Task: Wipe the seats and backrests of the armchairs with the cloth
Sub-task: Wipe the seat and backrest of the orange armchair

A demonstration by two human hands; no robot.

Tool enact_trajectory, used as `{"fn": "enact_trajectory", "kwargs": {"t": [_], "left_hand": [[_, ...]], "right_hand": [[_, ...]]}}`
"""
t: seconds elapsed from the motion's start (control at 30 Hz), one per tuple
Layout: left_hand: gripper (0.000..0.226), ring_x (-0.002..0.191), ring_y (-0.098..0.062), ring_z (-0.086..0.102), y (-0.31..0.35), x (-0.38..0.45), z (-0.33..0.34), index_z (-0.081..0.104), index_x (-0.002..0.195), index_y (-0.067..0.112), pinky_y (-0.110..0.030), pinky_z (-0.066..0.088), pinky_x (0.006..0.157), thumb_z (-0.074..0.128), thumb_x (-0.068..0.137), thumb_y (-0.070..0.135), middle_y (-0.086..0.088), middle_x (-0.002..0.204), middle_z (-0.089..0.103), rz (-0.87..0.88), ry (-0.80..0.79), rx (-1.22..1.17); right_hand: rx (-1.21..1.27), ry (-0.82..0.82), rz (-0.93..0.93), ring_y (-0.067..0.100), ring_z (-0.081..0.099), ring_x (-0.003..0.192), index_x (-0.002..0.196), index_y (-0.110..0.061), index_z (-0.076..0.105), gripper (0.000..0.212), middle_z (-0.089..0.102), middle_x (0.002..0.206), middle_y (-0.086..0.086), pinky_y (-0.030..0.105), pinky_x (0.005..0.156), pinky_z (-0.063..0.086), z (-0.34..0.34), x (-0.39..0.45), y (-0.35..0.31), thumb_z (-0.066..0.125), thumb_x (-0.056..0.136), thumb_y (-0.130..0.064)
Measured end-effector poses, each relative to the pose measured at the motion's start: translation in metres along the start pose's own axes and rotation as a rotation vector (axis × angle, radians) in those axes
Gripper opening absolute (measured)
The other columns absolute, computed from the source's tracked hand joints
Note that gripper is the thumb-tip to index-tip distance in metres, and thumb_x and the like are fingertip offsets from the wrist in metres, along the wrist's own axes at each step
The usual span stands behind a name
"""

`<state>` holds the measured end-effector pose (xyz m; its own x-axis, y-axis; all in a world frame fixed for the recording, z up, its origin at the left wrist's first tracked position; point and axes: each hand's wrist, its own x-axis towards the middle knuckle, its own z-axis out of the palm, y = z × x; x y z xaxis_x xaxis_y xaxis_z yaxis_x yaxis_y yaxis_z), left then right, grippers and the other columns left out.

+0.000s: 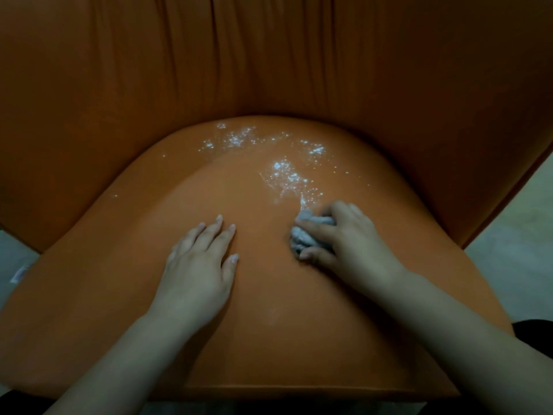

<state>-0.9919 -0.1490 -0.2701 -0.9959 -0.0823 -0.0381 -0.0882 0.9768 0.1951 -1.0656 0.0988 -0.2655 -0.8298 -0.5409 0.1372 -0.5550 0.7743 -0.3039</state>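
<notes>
One cloth (309, 233): grey, crumpled | gripped by right hand (350, 238)

Dim light, pale floor (514, 235)

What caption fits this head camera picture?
Right hand wipes white specks off orange seat with cloth.

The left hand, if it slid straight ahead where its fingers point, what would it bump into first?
Probably the white powder near the back of the seat. The left hand lies flat with fingers pointing up the seat; only bare cushion lies before that. The backrest comes after.
</notes>
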Motion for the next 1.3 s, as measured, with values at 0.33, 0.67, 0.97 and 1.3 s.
{"fn": "enact_trajectory", "kwargs": {"t": [0.33,0.67,0.97,1.3], "left_hand": [[0.055,0.146,-0.012,0.008,-0.003,0.001,0.0,0.021,0.151,0.036,-0.039,0.014,0.116,0.031,0.098,0.046,0.015,0.159,0.012,0.013,-0.007,-0.005],[0.057,0.146,-0.01,0.004,-0.012,0.003,0.0,0.013,0.151,0.041,-0.037,0.012,0.116,0.026,0.097,0.051,0.018,0.159,0.004,0.048,-0.051,-0.017],[0.056,0.146,-0.008,0.002,-0.019,0.0,-0.001,0.013,0.151,0.042,-0.039,0.011,0.117,0.027,0.097,0.05,0.021,0.159,0.003,0.08,-0.072,-0.07],[0.054,0.146,-0.01,0.005,-0.027,-0.005,-0.002,0.018,0.15,0.041,-0.039,0.014,0.117,0.027,0.097,0.048,0.019,0.159,0.007,0.057,-0.046,-0.08]], "right_hand": [[0.009,-0.084,-0.064,0.017,0.037,0.103,0.135,-0.037,0.051,0.057,0.045,0.118,-0.001,0.029,0.085,0.03,0.003,0.006,-0.013,0.054,0.082,-0.06],[0.068,-0.18,-0.155,0.011,0.034,0.102,0.136,-0.045,0.045,0.061,0.041,0.116,-0.007,0.027,0.086,0.03,0.009,-0.003,-0.037,0.039,0.081,-0.069],[0.113,-0.248,-0.32,0.009,0.039,0.103,0.128,-0.05,0.052,0.059,0.045,0.118,-0.008,0.028,0.088,0.038,0.0,-0.015,-0.03,0.052,0.073,-0.071],[0.116,-0.015,-0.078,0.013,0.039,0.101,0.13,-0.04,0.055,0.067,0.048,0.114,-0.003,0.034,0.09,0.039,0.009,-0.002,-0.038,0.056,0.07,-0.069]]}}
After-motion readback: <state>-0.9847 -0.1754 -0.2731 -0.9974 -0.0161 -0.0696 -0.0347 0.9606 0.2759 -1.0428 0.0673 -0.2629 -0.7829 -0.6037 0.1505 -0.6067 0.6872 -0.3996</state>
